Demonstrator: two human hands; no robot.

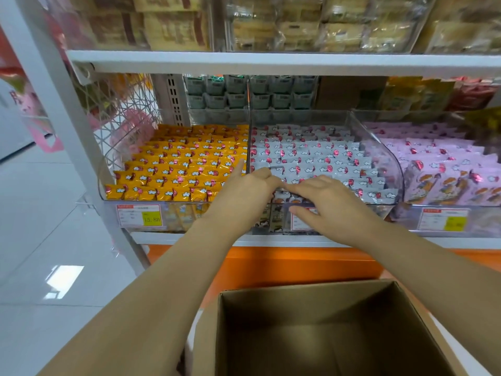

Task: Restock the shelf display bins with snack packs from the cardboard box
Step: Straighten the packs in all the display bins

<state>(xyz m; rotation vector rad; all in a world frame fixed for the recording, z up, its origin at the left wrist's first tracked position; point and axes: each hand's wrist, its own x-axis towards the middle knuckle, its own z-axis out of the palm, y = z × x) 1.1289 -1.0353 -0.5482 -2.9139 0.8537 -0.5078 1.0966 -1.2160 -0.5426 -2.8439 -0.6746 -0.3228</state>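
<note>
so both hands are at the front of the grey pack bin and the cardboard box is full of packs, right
Not full: the head view shows the cardboard box bare inside. The left hand and right hand are at the front of the grey pack bin.

Body parts in view: two hands, two forearms.

Left hand (244, 188): bare. Slim fingers, rounded knuckles, smooth back.

Right hand (325, 202): bare. Slender fingers, the back even and unmarked as far as the picture resolves.

Left forearm (162, 280): bare from the wrist to the frame edge. Smooth surface. It looks much broader toward the lower edge, stretched by the wide-angle lens.

Right forearm (433, 267): bare from the wrist to the frame edge, with the same smooth look and the same broadening near the border.

Nails: too blurred to describe.
</note>
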